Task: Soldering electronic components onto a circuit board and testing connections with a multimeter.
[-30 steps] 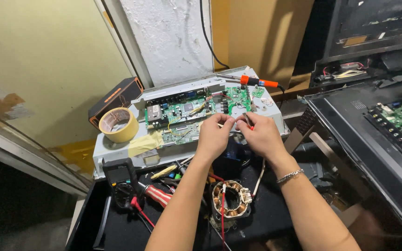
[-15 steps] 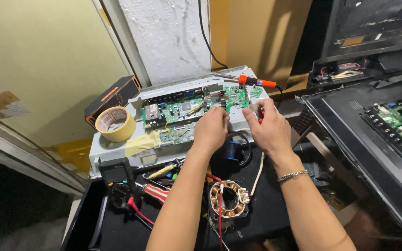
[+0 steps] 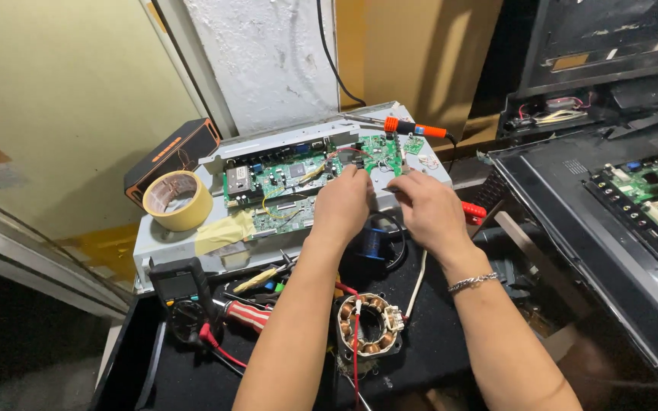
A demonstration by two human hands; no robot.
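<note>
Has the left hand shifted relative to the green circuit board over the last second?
Yes. The left hand has moved up toward the green circuit board; its fingertips now reach the board's near edge, where earlier it sat lower, pressed together with the right hand.

Both hands moved apart & fwd: left hand [image 3: 342,204] now on the green circuit board [image 3: 298,179]. Right hand [image 3: 429,209] shifted right (fingers pinched, contents too small to tell).
</note>
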